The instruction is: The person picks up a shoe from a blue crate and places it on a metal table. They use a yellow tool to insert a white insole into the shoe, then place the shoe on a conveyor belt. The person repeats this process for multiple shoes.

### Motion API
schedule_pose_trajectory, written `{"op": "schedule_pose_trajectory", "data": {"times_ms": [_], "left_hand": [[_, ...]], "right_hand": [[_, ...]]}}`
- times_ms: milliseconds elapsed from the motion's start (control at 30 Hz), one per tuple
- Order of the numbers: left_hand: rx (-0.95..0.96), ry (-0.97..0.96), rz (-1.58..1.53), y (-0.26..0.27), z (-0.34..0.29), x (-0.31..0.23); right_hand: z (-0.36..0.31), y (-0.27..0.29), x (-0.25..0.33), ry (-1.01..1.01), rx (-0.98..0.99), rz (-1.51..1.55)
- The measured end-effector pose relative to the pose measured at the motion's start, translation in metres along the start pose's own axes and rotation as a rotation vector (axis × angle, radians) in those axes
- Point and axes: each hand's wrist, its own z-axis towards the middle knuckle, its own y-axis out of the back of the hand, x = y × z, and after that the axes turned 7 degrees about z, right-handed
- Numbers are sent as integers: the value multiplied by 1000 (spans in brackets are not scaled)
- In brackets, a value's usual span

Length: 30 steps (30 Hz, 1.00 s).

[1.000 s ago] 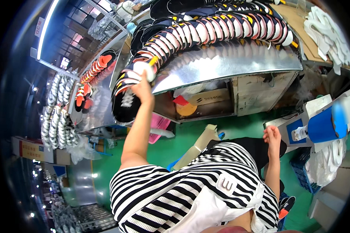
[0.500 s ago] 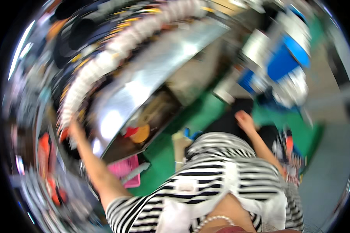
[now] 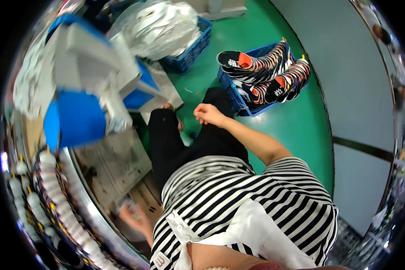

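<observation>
My right hand [image 3: 208,114] hangs in front of my dark trousers, over the thigh, its fingers curled in with nothing visible in them. My left hand [image 3: 136,218] is low at my left side, beside the metal-edged bench [image 3: 83,191]; motion smears its fingers, and I see no object clearly in it. On the bench lie long nested rows of white and dark pieces [image 3: 60,193] with yellow bits along them. Ahead to the right, a blue crate [image 3: 262,109] on the floor holds two nested rows of black, orange and white pieces that look like shoe uppers [image 3: 256,67].
A white and blue machine [image 3: 83,67] stands ahead on the left, blurred. Behind it, a blue basket [image 3: 191,54] carries a clear plastic bag of white pieces [image 3: 164,29]. Green floor [image 3: 297,135] runs along a grey wall panel [image 3: 310,45] on the right.
My view has swung to the right, bringing the crate of uppers into sight. My left hand has left the row of pieces on the bench and dropped to my side. The right hand stays curled.
</observation>
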Motion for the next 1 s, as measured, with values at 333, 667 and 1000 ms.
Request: {"op": "schedule_pose_trajectory", "data": {"times_ms": [333, 667, 1000], "left_hand": [[940, -895, -243, -318, 201, -319], [1713, -533, -496, -568, 74, -460], [2099, 131, -706, -739, -50, -560]], "right_hand": [[-16, 306, -78, -141, -1300, -456], [-52, 603, -113, -13, -1672, -701], [-42, 700, -145, -137, -1282, 258]]}}
